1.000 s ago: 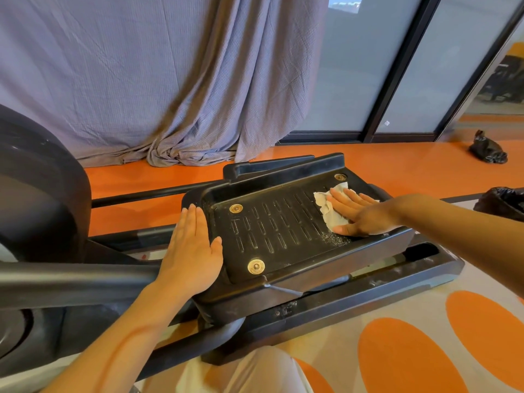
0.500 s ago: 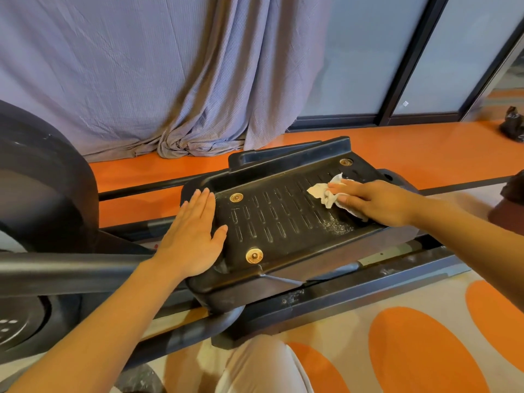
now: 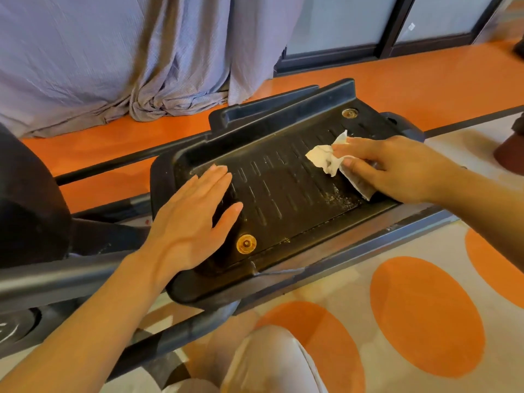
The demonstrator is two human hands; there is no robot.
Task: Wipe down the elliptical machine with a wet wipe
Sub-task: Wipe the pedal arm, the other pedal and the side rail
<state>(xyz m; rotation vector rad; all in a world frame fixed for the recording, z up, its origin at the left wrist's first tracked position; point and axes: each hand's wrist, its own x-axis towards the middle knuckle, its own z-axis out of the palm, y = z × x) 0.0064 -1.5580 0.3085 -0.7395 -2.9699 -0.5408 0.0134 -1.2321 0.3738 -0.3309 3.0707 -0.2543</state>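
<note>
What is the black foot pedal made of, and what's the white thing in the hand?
The foot pedal looks like hard black molded plastic, matte, with ribbed slots and brass-colored metal bolts. The white thing looks like a thin, soft wet wipe: it crumples and folds under the right hand. It could be paper or cloth-like fiber.

Bright, even daylight — soft shadows, slight motion blur, wide-angle bending at the edges.
</note>
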